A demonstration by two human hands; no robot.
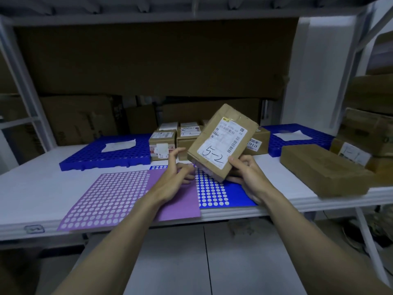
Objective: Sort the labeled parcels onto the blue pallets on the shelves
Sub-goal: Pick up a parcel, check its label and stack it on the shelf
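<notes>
The right hand (246, 175) grasps a small cardboard parcel (221, 141) by its lower corner, thumb on the front face, and holds it tilted in the air above the worktop (38, 188). The white shipping label (223, 142) of the parcel faces the camera and carries the handwritten mark "5-2". The left hand (176, 177) is just beside the parcel, on its left, with released, loosely bent fingers; it holds nothing.

Under the hands two dotted sheets lie flat on the worktop: a purple sheet (119, 192) below the left hand and a blue sheet (214, 192) below the right hand.

Behind the hands stands a group of small labeled boxes (162, 143). To the left of this group lies a blue pallet (110, 157) with a white paper (119, 144) on it. Behind the right hand, further right, a second blue pallet (302, 136) also carries a white paper. Right of the right hand a flat brown box (323, 169) rests on the worktop.
</notes>
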